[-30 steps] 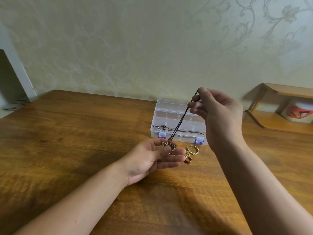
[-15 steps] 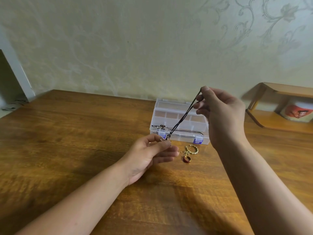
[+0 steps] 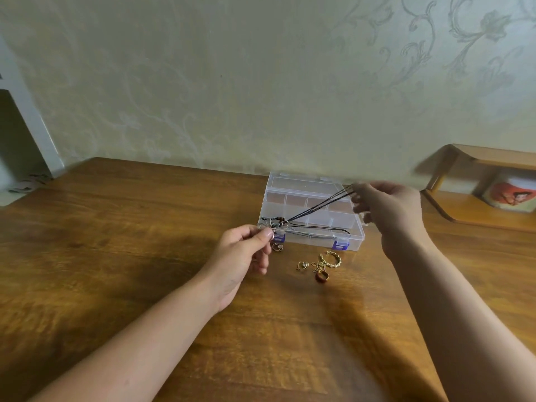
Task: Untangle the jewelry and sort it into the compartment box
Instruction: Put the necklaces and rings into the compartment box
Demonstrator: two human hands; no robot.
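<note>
We see the clear compartment box on the wooden table, its lid raised, black cords lying across its front. Our left hand pinches the black cord necklace at its beaded pendant; our right hand pinches the taut cords above the box. Gold rings lie just before it.

Black cord necklace stretched taut over the clear compartment box, pendant end at box's front-left corner, cords rising to its back-right. Box shut, purple latches. Gold bracelet, brown ring, small rings lie loose just in front of box.
</note>
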